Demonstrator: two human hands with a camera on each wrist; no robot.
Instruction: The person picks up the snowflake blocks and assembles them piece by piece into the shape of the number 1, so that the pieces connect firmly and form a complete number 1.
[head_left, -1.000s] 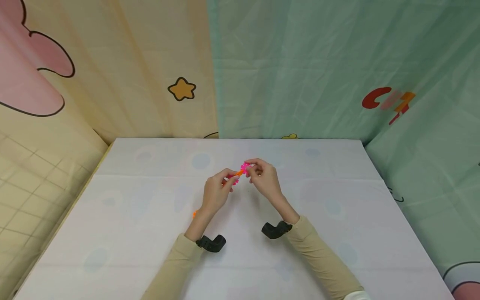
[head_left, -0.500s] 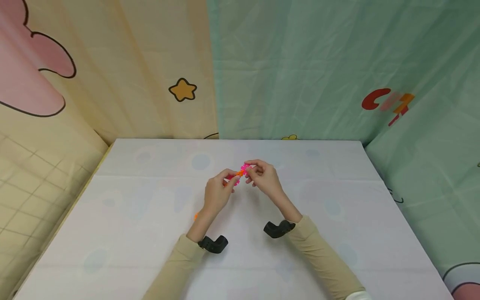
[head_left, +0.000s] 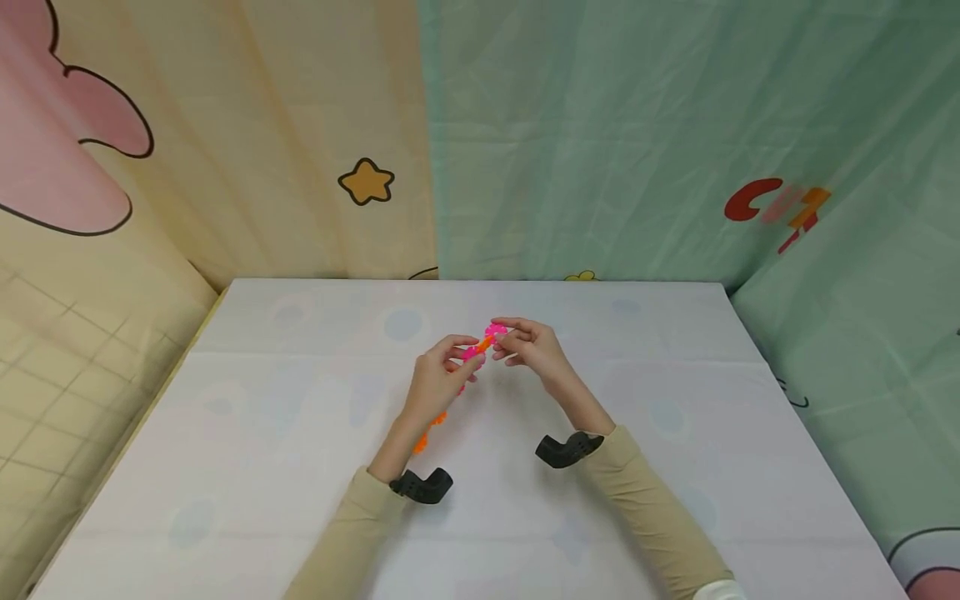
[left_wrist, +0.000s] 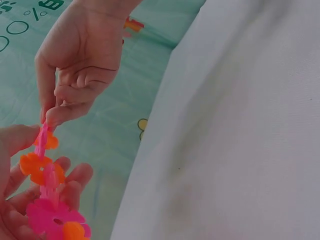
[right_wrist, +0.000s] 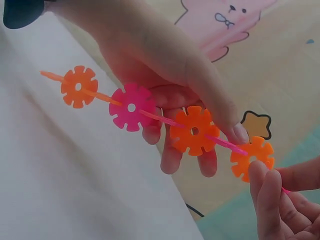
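Between my hands runs a chain of interlocked snowflake discs (right_wrist: pixel 132 112), orange and pink with notched rims and a hole in the middle. My left hand (head_left: pixel 437 379) holds it near its far end, the thumb against a pink disc and the fingers behind the chain, as the right wrist view shows. The rest of the chain hangs under that hand, its orange tail (head_left: pixel 422 443) showing beside the wrist. At the far end, my right hand (head_left: pixel 534 350) pinches the last pink disc (head_left: pixel 495 331) between thumb and forefinger. Those fingertips partly cover the orange disc (right_wrist: pixel 255 150) beside it.
A table with a pale, faintly spotted cloth (head_left: pixel 675 500) lies under the hands. Printed curtains, one cream (head_left: pixel 285 125) and one green (head_left: pixel 600 125), stand behind it. Each wrist wears a black camera mount (head_left: pixel 423 486).
The chain has swung so its orange tail now shows right of my left wrist instead of left. My right hand has shifted slightly right, and more of the pink end disc shows.
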